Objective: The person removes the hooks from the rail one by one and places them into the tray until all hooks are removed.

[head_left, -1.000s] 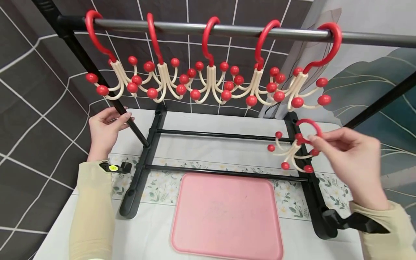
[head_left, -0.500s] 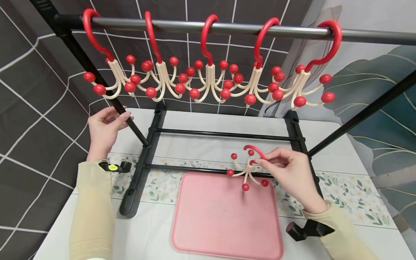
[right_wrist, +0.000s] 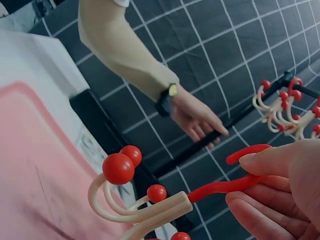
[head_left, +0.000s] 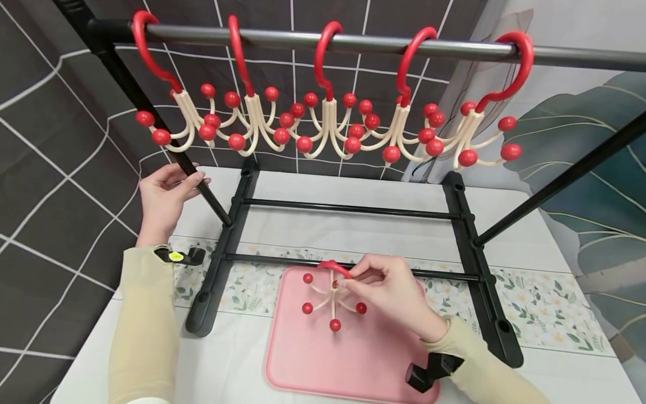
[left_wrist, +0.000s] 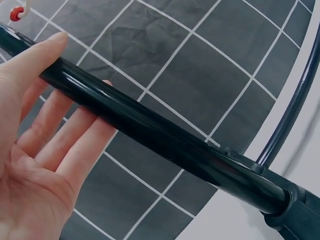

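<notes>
Over the far part of the pink tray (head_left: 348, 359), the fingers (right_wrist: 260, 215) of the right hand (head_left: 396, 292) are pinched together with the thumb on a hanger (right_wrist: 165, 207), by its hook, with no slack between them. The hook is a glossy, smooth red curve that wriggles slightly where it enters the stem; the stem is a matt cream bundle, like several rods pressed side by side. From its lower end the cream arms spread and curl back up, each tipped with a round, shiny red ball. In the head view the hook lies toward the rack and the arms fan out above the tray; whether any ball touches it I cannot tell. The left hand (head_left: 162, 202) has its thumb on one side of the black post (left_wrist: 150, 130) and its fingers curled lightly behind, the palm apart from it. Above, five matching hangers (head_left: 328, 118) hang in a row from the grey rail (head_left: 282, 39), their balls crowding one another. The rack's black feet (head_left: 489, 292) stand on the white counter (head_left: 232, 359), joined by two thin bars (head_left: 348, 207), with a strip of printed flowers (head_left: 254, 292) running beneath.
</notes>
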